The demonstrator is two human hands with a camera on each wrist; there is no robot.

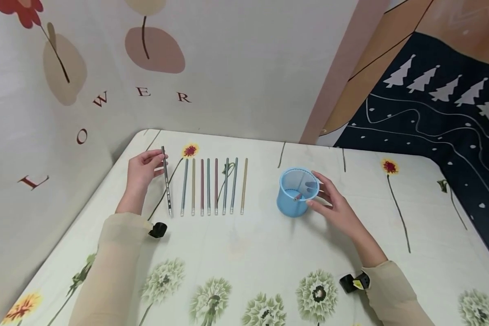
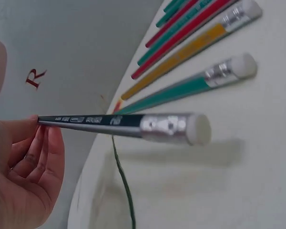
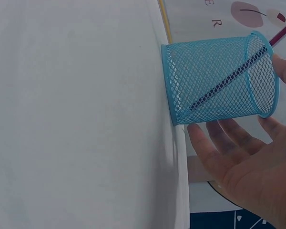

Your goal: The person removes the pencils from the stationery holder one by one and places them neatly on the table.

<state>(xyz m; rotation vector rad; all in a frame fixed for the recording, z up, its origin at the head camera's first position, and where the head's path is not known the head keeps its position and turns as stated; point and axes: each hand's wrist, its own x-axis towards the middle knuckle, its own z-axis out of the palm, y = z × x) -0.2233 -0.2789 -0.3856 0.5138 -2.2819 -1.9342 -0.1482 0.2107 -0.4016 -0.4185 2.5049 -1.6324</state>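
My left hand (image 1: 141,168) pinches a black pencil (image 1: 166,181) near its far end, with the white eraser towards me. In the left wrist view the eraser end of this black pencil (image 2: 124,125) is close to the camera. My right hand (image 1: 338,210) holds a light blue mesh pencil cup (image 1: 291,206) from its right side, thumb and fingers around it near the rim. Through the mesh in the right wrist view, a slanted maroon pencil (image 3: 283,32) pokes past the rim. Only a small reddish bit shows inside the cup in the head view.
Right of the left hand lies a row of several pencils, among them a green pencil (image 1: 184,186), a red pencil (image 1: 202,186) and a yellow pencil (image 1: 244,185), erasers towards me. They lie on a white flowered tablecloth (image 1: 236,244). A printed wall covering (image 1: 244,81) rises behind.
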